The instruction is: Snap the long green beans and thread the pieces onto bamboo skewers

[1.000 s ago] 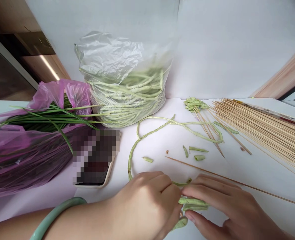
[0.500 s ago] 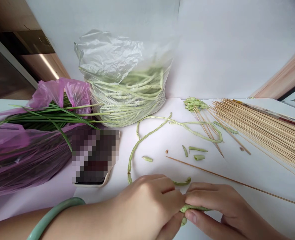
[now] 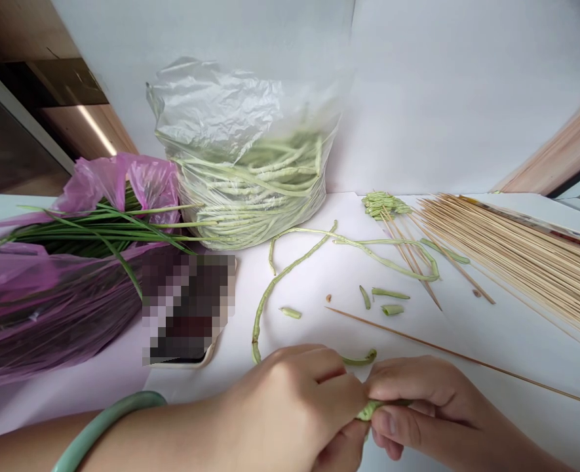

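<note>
Between my two hands, low in the view, is a green long bean, mostly hidden by the fingers. My left hand, below a pale green bangle, is closed on the bean. From the other side my right hand pinches it between thumb and fingers. More long beans lie curled on the white surface just beyond. Several short bean pieces are scattered there, and a single wooden skewer lies slantwise past my right hand.
A clear plastic bag full of long beans stands at the back. On the left are a purple bag with green stalks and a phone. At right lie many skewers and skewered bean pieces.
My right thumb and fingers have closed in tighter around the bean, covering more of it. The left hand has barely shifted. Things on the table stay put.
</note>
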A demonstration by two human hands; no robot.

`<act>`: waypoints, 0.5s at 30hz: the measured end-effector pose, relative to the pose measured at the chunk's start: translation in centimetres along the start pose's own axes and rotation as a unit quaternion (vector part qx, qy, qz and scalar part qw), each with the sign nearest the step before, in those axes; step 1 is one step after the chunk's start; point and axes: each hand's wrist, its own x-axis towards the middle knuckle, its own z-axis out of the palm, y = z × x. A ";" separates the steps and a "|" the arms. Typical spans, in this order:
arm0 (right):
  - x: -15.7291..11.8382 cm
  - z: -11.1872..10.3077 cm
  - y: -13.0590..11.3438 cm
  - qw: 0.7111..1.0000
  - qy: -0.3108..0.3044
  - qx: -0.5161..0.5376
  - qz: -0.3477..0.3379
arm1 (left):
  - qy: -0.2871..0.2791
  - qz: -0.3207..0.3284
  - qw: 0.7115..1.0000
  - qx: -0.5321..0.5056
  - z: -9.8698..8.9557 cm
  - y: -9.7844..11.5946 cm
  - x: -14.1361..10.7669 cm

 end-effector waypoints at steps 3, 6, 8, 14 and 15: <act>-0.2 0.3 0.5 1.000 0.007 0.016 0.009 | 0.021 0.010 0.999 0.039 0.2 0.0 0.0; -0.2 0.4 0.7 1.000 0.016 -0.004 0.005 | 0.026 0.032 0.995 0.087 0.3 0.0 0.1; -0.2 0.4 0.6 0.999 0.023 -0.045 -0.014 | 0.010 0.051 0.991 0.120 0.3 0.0 0.2; -0.5 0.0 -0.7 0.962 0.045 -0.250 -0.103 | -0.037 0.082 0.981 0.175 0.0 0.1 0.1; -0.6 0.0 -1.0 0.949 0.052 -0.288 -0.116 | -0.046 0.083 0.980 0.176 -0.1 0.1 0.1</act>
